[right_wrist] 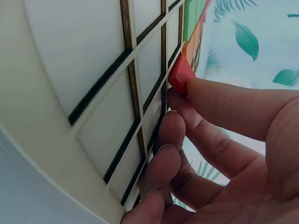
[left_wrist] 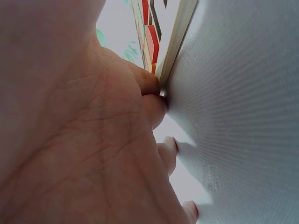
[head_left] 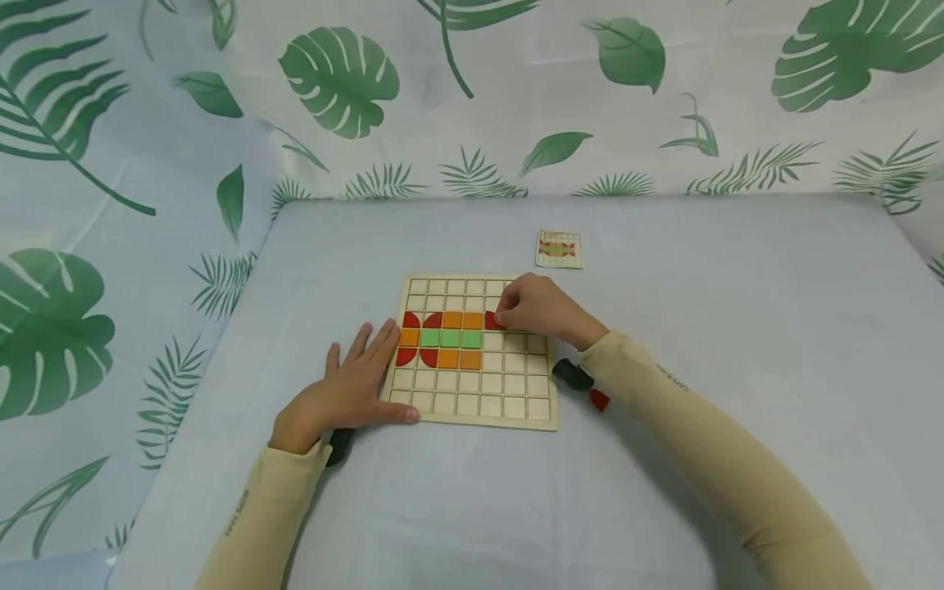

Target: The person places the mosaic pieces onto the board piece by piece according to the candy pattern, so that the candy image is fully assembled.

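Note:
A light wooden grid board lies flat on the table, with red quarter-round, orange square and green square tiles in its left and middle cells. My left hand is spread along the board's left side, its fingertips and thumb touching the edge; the left wrist view shows the straight fingers against the board's side. Over the upper right of the grid, my right hand pinches a red quarter-round tile between thumb and index finger, at a cell right of the orange tiles. The other right fingers curl close to the board's surface.
A small pattern card lies behind the board. Another red piece rests on the table by the right sleeve. Dark wrist devices sit under both wrists. A leaf-printed curtain stands behind the table.

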Demonstrator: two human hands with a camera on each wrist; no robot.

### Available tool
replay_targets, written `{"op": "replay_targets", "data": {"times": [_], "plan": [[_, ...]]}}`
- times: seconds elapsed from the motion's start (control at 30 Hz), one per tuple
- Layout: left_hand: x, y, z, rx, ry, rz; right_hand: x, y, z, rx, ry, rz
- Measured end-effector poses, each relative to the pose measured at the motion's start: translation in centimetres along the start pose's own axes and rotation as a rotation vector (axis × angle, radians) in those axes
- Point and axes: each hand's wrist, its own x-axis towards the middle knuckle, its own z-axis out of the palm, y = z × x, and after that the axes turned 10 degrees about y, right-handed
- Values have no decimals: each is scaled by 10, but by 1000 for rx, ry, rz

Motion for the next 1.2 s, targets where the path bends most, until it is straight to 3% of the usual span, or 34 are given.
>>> {"op": "replay_targets", "data": {"times": [0.77,0.97,1.2], "plan": [[-1,5,-2,8,-5,-6,-3,-6,10,-148,87,-79],[-2,6,-2,5,-4,-2,-8,-2,5,-103,63,-102],[-2,4,-1,8,-6,0,-21,15,-8,25,-21,-116]]}}
